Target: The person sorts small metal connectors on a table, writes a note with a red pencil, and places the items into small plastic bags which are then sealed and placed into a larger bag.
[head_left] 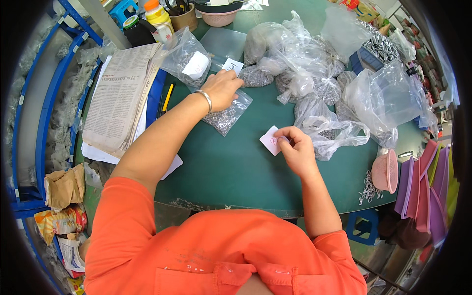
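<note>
My left hand (222, 89), a metal bangle on its wrist, reaches to the far side of the table. Its fingers are curled over the upper part of a clear plastic bag of small metal rings (223, 120); the fingertips are partly hidden. A white label (232, 66) with dark handwriting shows just beyond the knuckles. To the left lies another clear bag (183, 56) bearing a white paper tag (195, 65). Above the bare middle of the table, my right hand (296, 150) pinches a small pale paper slip (270, 141) with pink writing between thumb and fingers.
Several knotted clear bags of metal parts (305, 73) crowd the back right, beside a blue bin (365, 60). Newspapers (118, 93) and a yellow-black cutter (167, 98) lie left. A pink basket (384, 171) sits at the right edge by loose metal clasps (368, 189).
</note>
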The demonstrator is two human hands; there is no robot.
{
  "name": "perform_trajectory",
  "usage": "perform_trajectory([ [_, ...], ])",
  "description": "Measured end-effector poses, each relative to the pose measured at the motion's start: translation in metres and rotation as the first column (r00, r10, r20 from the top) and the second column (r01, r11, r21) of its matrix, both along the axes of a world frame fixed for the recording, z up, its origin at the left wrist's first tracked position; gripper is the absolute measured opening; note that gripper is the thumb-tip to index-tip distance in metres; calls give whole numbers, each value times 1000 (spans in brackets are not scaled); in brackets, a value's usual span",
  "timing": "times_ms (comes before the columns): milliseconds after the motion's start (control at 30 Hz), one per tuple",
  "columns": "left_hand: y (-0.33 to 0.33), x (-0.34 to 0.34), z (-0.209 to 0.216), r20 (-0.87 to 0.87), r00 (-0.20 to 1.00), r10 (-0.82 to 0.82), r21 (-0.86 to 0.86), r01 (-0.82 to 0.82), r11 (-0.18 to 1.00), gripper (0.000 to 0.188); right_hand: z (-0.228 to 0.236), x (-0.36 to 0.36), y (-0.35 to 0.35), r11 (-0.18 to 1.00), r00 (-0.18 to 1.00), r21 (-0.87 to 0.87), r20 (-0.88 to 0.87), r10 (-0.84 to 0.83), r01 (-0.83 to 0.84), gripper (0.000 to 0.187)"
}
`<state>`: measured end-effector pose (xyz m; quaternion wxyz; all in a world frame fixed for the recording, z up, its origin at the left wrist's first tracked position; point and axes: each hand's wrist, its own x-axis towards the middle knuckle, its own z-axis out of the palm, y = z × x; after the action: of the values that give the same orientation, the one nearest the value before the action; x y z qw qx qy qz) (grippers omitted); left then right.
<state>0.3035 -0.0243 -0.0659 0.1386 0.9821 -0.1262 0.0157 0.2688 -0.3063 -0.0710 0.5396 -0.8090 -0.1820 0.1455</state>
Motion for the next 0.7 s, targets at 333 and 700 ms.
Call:
perform_trajectory([
  [333, 12, -8, -9, -102, 993, 51, -69, -58, 996, 37, 16, -4, 0, 824, 905, -496, 157, 396, -275, 39],
  [700, 5, -34, 39, 137, 988, -75, -201, 102, 974, 21, 27, 11, -6, 991, 990, -7, 41, 135, -135, 15],
])
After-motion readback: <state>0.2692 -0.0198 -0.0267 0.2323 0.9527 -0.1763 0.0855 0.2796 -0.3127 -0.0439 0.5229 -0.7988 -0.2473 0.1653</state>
